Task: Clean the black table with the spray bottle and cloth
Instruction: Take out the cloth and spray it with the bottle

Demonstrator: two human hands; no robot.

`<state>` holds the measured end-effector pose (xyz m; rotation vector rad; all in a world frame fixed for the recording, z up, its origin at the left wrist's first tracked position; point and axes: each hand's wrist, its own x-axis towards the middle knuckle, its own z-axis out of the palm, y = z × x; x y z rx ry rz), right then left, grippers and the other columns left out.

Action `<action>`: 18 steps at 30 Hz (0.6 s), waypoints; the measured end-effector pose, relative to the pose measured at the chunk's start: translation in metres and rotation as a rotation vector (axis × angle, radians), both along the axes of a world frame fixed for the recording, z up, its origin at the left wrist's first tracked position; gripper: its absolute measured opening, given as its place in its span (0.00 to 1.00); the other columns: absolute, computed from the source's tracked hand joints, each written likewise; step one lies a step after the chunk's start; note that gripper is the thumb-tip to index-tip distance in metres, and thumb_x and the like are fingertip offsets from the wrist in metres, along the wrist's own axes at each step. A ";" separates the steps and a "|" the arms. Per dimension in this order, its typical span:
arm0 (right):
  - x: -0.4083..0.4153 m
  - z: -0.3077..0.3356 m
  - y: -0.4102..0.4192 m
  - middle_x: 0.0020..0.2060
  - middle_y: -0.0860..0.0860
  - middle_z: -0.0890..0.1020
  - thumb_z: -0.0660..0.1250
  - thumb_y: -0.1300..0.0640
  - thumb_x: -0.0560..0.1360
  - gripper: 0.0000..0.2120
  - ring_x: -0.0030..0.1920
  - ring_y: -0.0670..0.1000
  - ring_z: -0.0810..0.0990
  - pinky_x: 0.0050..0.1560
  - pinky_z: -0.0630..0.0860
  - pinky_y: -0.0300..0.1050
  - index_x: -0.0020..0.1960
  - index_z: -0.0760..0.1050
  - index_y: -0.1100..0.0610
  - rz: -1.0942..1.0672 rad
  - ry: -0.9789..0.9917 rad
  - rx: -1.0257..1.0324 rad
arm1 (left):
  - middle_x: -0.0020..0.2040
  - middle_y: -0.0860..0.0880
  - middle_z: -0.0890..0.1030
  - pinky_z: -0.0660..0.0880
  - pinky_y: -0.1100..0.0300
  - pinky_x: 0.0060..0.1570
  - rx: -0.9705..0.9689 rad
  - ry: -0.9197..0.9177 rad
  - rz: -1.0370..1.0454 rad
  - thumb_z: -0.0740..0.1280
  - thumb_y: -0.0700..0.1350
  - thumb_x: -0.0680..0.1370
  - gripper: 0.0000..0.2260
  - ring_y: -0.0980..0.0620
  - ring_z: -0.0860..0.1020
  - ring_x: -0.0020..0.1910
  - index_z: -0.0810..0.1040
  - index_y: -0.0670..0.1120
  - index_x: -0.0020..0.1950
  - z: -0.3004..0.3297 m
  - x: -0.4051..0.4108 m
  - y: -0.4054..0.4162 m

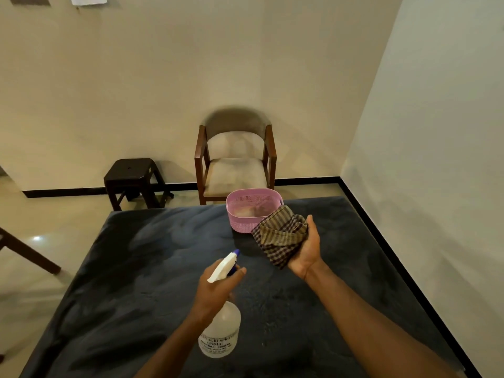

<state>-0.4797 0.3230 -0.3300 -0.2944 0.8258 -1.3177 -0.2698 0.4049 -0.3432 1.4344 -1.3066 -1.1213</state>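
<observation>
Cream walls back the black table (152, 268), above which the left hand (215, 289) grips the spray bottle (221, 330) by its neck, nozzle aimed forward toward the cloth. Just right of that grip, the right hand (306, 248), palm up, holds the checked cloth (279, 236) bunched in its curled fingers, beside a pink basket (245, 214).

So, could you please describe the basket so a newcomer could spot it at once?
Find the black table filling the lower view. At its far edge, in front of the wooden armchair, stands the pink perforated plastic basket. It is the only pink thing, just behind the checked cloth.
</observation>
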 end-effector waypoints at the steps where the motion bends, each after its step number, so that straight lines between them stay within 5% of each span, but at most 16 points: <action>1: 0.001 -0.001 0.001 0.62 0.62 0.81 0.53 0.32 0.79 0.34 0.62 0.63 0.79 0.64 0.74 0.60 0.68 0.76 0.58 0.009 0.002 0.001 | 0.39 0.44 0.82 0.76 0.63 0.30 0.003 0.005 0.004 0.72 0.44 0.76 0.03 0.50 0.82 0.37 0.80 0.46 0.49 0.002 0.002 -0.003; 8: 0.008 -0.002 0.005 0.62 0.62 0.81 0.53 0.32 0.79 0.35 0.64 0.64 0.78 0.68 0.72 0.62 0.69 0.75 0.58 0.023 0.028 0.011 | 0.40 0.45 0.80 0.75 0.65 0.30 -0.049 0.002 0.009 0.72 0.43 0.76 0.05 0.52 0.79 0.35 0.78 0.48 0.49 0.010 0.007 -0.016; 13: 0.013 0.000 0.006 0.61 0.61 0.82 0.51 0.32 0.80 0.34 0.62 0.62 0.80 0.61 0.77 0.59 0.69 0.75 0.58 0.049 0.082 0.016 | 0.38 0.41 0.80 0.73 0.65 0.29 -0.085 0.014 -0.098 0.72 0.43 0.76 0.03 0.53 0.79 0.32 0.80 0.45 0.47 0.014 0.003 -0.016; 18: 0.022 -0.001 0.006 0.61 0.61 0.82 0.51 0.32 0.80 0.35 0.62 0.62 0.80 0.57 0.79 0.57 0.69 0.75 0.58 0.031 0.092 0.032 | 0.34 0.49 0.79 0.73 0.66 0.33 -0.105 -0.012 -0.112 0.74 0.44 0.75 0.04 0.57 0.77 0.32 0.80 0.46 0.45 0.010 -0.004 -0.016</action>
